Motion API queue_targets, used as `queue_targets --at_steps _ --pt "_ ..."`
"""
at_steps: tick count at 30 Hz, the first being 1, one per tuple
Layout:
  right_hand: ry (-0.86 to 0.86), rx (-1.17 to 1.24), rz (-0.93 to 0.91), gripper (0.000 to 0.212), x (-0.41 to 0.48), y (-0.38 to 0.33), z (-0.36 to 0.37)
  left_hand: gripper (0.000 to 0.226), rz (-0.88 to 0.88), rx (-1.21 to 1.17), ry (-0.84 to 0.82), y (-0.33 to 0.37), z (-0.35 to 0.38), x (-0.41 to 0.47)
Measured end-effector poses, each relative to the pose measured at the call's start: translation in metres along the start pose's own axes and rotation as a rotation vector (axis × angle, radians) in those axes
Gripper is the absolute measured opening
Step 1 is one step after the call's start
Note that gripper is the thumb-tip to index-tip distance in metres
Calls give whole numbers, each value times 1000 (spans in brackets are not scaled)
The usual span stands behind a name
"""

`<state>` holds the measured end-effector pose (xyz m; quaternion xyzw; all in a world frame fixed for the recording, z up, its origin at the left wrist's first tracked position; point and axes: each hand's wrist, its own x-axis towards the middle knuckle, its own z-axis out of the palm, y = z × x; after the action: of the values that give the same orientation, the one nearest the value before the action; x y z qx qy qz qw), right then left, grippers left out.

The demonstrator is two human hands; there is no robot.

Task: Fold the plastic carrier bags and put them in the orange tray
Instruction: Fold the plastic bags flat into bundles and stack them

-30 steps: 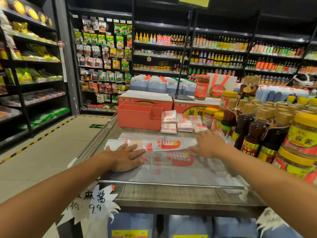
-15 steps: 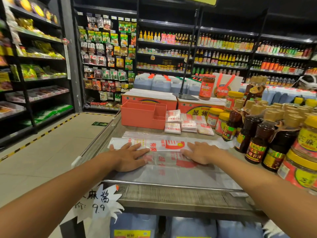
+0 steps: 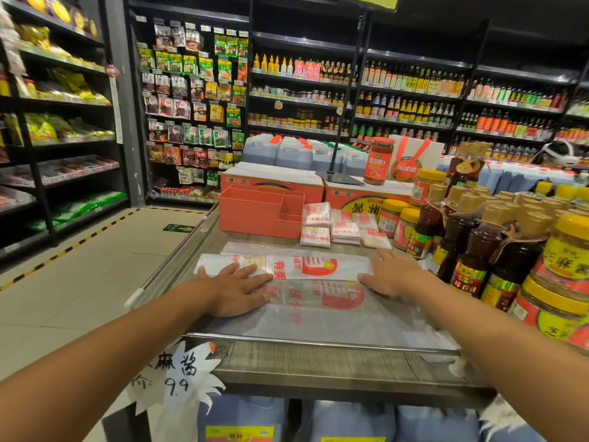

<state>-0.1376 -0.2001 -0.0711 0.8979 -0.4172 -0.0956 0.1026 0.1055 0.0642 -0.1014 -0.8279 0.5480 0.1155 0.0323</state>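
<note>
A clear plastic carrier bag (image 3: 306, 269) with red print lies flat on the metal-edged display table (image 3: 318, 362), its far part folded into a long strip. My left hand (image 3: 236, 288) presses flat on the bag's left side, fingers straight. My right hand (image 3: 392, 275) presses flat on its right end. Behind the bag stands the orange tray (image 3: 255, 215) with several compartments. Several folded bags (image 3: 338, 226) lie in small stacks to the tray's right.
Sauce bottles (image 3: 471, 250) and yellow-lidded jars (image 3: 564, 269) crowd the table's right side, close to my right forearm. Orange cartons (image 3: 271, 180) and a red jar (image 3: 377, 161) stand behind the tray. A handwritten price tag (image 3: 172, 374) hangs at the front left. Stocked shelves line the back.
My right hand slid left and nearer along the folded strip, then back toward its right end. My left hand stays pressed on the bag's left side. The view shifted slightly.
</note>
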Motion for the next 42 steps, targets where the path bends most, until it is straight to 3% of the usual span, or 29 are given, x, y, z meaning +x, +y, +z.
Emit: queue_targets --at_steps 4,8,11,16,20,26,33,34,38,42 --pt "297 48 -312 71 -5 -55 -14 62 -1 -11 -5 1 0 0" --pt "204 199 -564 61 -2 -101 -18 64 -10 -24 9 0 0 1" --pt "155 248 -562 54 5 -111 -20 70 -9 -38 35 0 1 2" --pt "330 30 -611 37 8 -111 -19 73 -42 -81 248 -2 1 11" --pt "413 -49 -653 36 6 -113 -19 50 -91 -6 432 -1 -5 8" --pt "448 49 -631 23 3 -109 -22 26 -142 54 645 -8 -11 8" --pt "614 182 -599 27 -12 -125 -40 16 -102 72 921 0 -21 0" --pt "626 228 -567 25 -13 -126 -45 19 -94 75 970 1 -23 -2" --pt "640 434 -494 23 -18 -120 -75 77 -152 -50 1273 1 -43 -18" --pt "666 630 -469 18 -22 -104 -117 104 -189 -485 1389 6 -70 -35"
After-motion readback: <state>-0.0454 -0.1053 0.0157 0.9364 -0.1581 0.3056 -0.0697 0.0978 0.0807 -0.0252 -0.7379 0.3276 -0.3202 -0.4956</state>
